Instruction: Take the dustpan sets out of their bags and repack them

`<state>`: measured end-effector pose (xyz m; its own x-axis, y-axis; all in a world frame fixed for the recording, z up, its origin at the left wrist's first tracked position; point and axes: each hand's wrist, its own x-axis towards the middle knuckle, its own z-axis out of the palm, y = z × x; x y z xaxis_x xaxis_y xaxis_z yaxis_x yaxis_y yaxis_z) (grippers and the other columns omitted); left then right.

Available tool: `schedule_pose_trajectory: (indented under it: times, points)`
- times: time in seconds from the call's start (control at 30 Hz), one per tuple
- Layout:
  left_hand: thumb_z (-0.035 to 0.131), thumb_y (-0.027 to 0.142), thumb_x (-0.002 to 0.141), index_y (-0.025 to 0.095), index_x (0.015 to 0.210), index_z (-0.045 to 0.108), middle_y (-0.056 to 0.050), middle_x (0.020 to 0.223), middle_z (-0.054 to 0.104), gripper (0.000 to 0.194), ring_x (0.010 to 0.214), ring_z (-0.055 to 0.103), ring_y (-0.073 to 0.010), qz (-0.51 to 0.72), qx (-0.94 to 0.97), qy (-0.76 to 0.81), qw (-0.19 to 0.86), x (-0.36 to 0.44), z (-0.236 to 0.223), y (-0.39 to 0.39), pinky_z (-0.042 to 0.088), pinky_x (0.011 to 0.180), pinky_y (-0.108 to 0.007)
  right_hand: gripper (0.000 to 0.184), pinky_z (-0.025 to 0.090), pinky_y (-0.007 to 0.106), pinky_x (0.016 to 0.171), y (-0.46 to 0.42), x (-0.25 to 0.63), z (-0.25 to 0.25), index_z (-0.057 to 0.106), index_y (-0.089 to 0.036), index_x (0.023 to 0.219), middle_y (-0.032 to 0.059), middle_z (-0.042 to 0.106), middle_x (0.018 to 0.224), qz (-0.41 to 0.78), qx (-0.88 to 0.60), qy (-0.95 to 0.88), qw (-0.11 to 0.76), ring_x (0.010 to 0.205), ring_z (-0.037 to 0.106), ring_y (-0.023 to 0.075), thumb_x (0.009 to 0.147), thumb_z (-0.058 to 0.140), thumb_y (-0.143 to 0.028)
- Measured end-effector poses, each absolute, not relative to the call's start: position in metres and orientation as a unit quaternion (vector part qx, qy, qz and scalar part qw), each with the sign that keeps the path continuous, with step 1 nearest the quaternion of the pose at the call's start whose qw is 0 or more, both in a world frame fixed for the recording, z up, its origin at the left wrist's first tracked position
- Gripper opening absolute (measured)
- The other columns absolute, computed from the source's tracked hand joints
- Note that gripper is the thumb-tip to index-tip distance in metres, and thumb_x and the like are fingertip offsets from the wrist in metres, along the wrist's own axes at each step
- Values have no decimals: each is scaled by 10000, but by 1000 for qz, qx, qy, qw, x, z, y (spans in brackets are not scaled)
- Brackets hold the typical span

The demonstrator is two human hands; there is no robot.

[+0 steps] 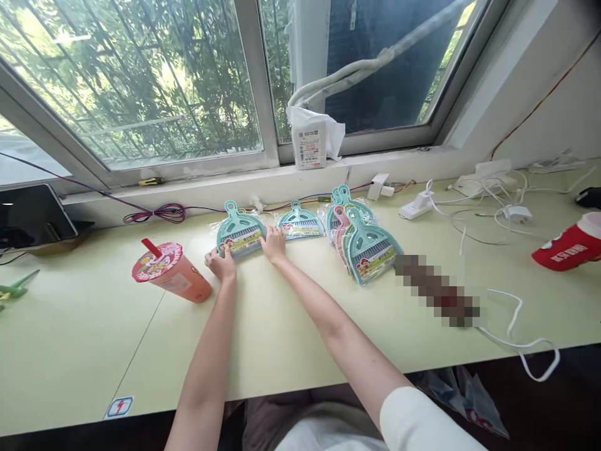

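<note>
A small teal dustpan and brush set [239,222] in clear wrapping sits at the far side of the table, handle toward the window. My left hand [220,263] grips its lower left corner, thumb on top. At its right edge, my right hand [273,244] has its fingers closed on the side. Just behind and right of that hand lies a second teal dustpan set [300,222]. Farther right is an overlapping pile of wrapped dustpan sets [370,247], mostly teal with a pink one among them.
A drink cup [181,275] with a red straw stands left of my left hand. Coiled wire [159,213] lies by the sill. Rightward are a power strip [417,205], white cables [516,338], a pixelated item [436,291] and a red cup [563,250]. A box [310,147] stands on the sill.
</note>
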<state>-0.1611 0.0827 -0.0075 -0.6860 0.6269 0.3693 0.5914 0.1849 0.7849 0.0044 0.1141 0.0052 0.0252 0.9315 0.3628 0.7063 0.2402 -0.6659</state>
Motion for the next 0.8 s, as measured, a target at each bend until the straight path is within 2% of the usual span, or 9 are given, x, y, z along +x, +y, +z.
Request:
schedule_pose_trajectory:
  times: [0.1,0.2,0.33,0.4,0.5,0.57,0.63,0.7,0.8]
  points:
    - [613,289,819,125,1055,635,-153,1113,556,288,1098,530,-290,490,386,779,57,-162,-8,93,380,1026,-447,370,369,434,1006,117,3,6,591,-157,1258,142,655,1204,139,-611,-685,372,1180,510,277,900,605,-250]
    - [583,323,844,130,1064,628,-151,1123,553,296,1143,497,-297,517,398,757,28,-159,-5,85,361,1045,-455,317,424,368,947,113,9,10,636,-191,1195,100,695,1113,203,-591,-630,461,1061,585,226,898,606,-298]
    - [512,495,889,157,1134,596,-114,1066,579,426,1079,534,-267,578,482,658,28,-156,0,44,409,996,-429,384,466,257,607,92,41,10,682,-159,1005,31,678,771,462,-485,-530,520,620,594,136,806,658,-486]
    - [295,597,944,186,1176,599,-115,1140,574,561,1130,530,-255,587,564,576,70,-158,3,26,418,999,-415,439,379,237,479,78,67,5,669,-145,813,-19,570,578,556,-434,-510,491,463,515,107,693,718,-564]
    - [36,602,952,232,1268,586,-107,1342,501,735,1299,443,-246,550,643,521,117,-164,5,23,371,1074,-416,491,321,232,437,60,105,-4,623,-153,722,-32,539,561,580,-437,-457,514,422,481,87,536,803,-570]
    - [355,587,936,231,1306,563,-111,1431,433,554,1391,338,-277,498,638,580,91,-168,2,38,245,1163,-450,499,312,233,433,52,120,-8,613,-157,718,-23,555,601,579,-450,-427,530,431,476,81,506,818,-559]
    - [715,466,754,202,1305,563,-149,1506,317,630,1438,235,-358,441,612,652,80,-170,-5,60,199,1178,-504,484,310,233,434,48,126,-9,591,-165,696,-21,553,623,573,-456,-404,548,445,467,74,506,825,-544]
    - [772,282,692,196,1257,597,-157,1496,319,598,1416,298,-356,419,593,679,106,-170,-11,81,262,1160,-491,469,312,231,437,47,125,-10,566,-172,674,-26,541,627,564,-456,-391,567,453,455,66,514,827,-527]
    - [706,186,733,176,920,701,-136,1375,459,188,1315,456,-291,453,561,681,128,-172,-16,102,347,1126,-414,449,310,227,430,47,121,-12,573,-170,690,-27,545,643,551,-453,-394,580,445,456,61,540,811,-520]
